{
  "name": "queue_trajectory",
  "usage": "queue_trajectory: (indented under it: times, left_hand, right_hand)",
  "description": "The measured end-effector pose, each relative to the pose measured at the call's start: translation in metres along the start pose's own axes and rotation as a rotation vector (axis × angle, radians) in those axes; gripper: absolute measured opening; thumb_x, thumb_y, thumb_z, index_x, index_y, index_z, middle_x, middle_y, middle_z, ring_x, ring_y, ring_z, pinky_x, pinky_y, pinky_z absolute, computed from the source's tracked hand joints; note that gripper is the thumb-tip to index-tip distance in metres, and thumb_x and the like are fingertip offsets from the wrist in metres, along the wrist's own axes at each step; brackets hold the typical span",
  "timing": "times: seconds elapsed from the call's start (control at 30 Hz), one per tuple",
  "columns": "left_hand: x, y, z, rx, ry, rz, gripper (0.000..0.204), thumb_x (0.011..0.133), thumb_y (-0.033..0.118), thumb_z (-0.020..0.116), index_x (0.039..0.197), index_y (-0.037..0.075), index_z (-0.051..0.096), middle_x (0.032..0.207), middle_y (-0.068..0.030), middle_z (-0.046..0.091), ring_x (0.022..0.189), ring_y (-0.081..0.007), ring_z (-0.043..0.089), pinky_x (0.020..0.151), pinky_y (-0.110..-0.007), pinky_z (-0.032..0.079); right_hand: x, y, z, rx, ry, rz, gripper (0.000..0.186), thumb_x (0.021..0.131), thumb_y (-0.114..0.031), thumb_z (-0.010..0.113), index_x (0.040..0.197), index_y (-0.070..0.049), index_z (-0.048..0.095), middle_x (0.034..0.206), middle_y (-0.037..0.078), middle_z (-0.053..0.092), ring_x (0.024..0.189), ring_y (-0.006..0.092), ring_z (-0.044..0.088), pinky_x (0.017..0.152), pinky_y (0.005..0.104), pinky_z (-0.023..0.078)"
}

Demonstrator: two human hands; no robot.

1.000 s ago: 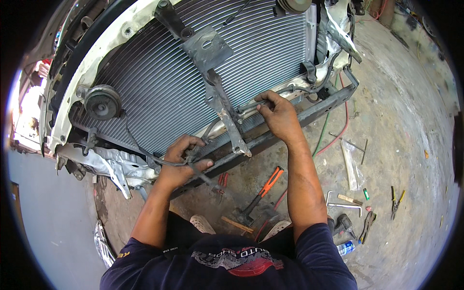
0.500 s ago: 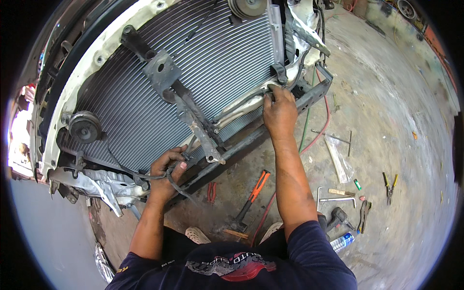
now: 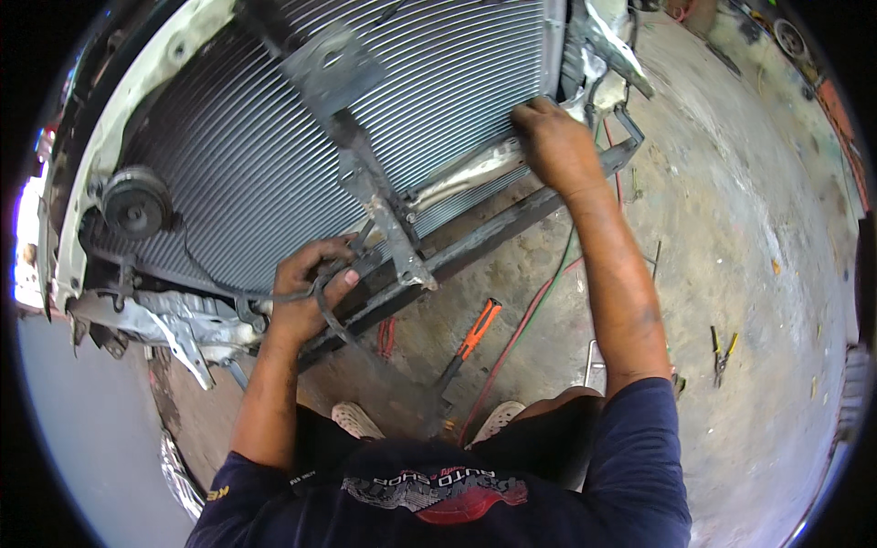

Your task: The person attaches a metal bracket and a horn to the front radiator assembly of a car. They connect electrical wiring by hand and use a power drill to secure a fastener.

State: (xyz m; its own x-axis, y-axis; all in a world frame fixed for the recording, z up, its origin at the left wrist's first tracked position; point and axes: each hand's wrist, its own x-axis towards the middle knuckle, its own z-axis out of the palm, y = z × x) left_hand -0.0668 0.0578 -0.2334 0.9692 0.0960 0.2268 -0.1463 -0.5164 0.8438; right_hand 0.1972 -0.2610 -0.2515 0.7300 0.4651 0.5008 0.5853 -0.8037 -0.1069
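In the head view, the left hand (image 3: 309,283) is at nine o'clock, its fingers (image 3: 322,250) curled and its thumb bent in, holding a thin, flexible, dark grey cable (image 3: 330,318) that passes through the grip. One length of the cable runs toward ten o'clock, to a round, black, disc-shaped horn (image 3: 137,205); another hangs below the thumb toward five o'clock and blurs. The right hand (image 3: 559,146) is between one and two o'clock, knuckles up, its fingers bent down at the right part of a long, off-white metal rail (image 3: 484,172); the fingertips are hidden, so whether they hold anything cannot be told. At twelve o'clock, behind the hands, spreads a wide, silver-grey radiator panel with fine metal ribs (image 3: 448,82), crossed by an upright, dark grey, worn metal bracket (image 3: 365,178) whose lower end sits between the hands. A long, straight, black metal bar (image 3: 498,236) slants below the rail, from eight toward two o'clock. On the grey concrete floor (image 3: 758,274), a hammer with an orange and black handle (image 3: 479,331) lies at five o'clock, red-handled pliers (image 3: 386,338) at seven, and yellow-and-black-handled pliers (image 3: 721,361) between three and four.
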Motion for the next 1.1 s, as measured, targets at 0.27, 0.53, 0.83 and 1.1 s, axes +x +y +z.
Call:
queue_trajectory:
  times: [0.27, 0.53, 0.83, 1.1]
  left_hand:
    - [-0.002, -0.021, -0.008, -0.056, 0.077, -0.093, 0.023, 0.093, 0.022, 0.081, 0.102, 0.002, 0.074, 0.097, -0.0109, 0.077, 0.093, -0.0214, 0.074, 0.085, -0.035, 0.057]
    - [0.001, -0.025, -0.013, -0.075, 0.019, -0.043, 0.019, 0.092, 0.016, 0.079, 0.103, 0.001, 0.074, 0.102, -0.0114, 0.077, 0.094, -0.0205, 0.073, 0.088, -0.035, 0.057]
    - [0.002, -0.025, -0.020, -0.001, 0.009, -0.046, 0.023, 0.091, 0.016, 0.081, 0.104, -0.001, 0.073, 0.105, -0.0128, 0.078, 0.096, -0.0207, 0.074, 0.090, -0.034, 0.057]
    - [0.002, -0.011, -0.014, -0.057, 0.012, -0.105, 0.024, 0.092, 0.015, 0.082, 0.105, -0.001, 0.072, 0.105, -0.0132, 0.078, 0.098, -0.0211, 0.074, 0.091, -0.034, 0.057]
  right_hand:
    - [0.019, 0.028, -0.004, 0.367, -0.240, -0.061, 0.022, 0.089, -0.016, 0.076, 0.112, -0.014, 0.078, 0.100, 0.013, 0.077, 0.095, 0.0349, 0.074, 0.083, 0.0457, 0.058]
    - [0.029, 0.010, -0.020, 0.325, -0.342, 0.019, 0.016, 0.093, -0.007, 0.072, 0.108, -0.008, 0.077, 0.085, 0.008, 0.077, 0.079, 0.0229, 0.075, 0.074, 0.0396, 0.059]
    - [0.032, -0.003, -0.010, 0.039, -0.246, -0.149, 0.014, 0.089, -0.010, 0.068, 0.100, -0.008, 0.076, 0.100, 0.015, 0.077, 0.095, 0.0390, 0.074, 0.083, 0.0490, 0.059]
    - [0.040, -0.020, -0.010, -0.088, -0.285, -0.164, 0.022, 0.085, -0.004, 0.066, 0.103, -0.008, 0.078, 0.101, 0.020, 0.077, 0.099, 0.0401, 0.075, 0.088, 0.0509, 0.060]
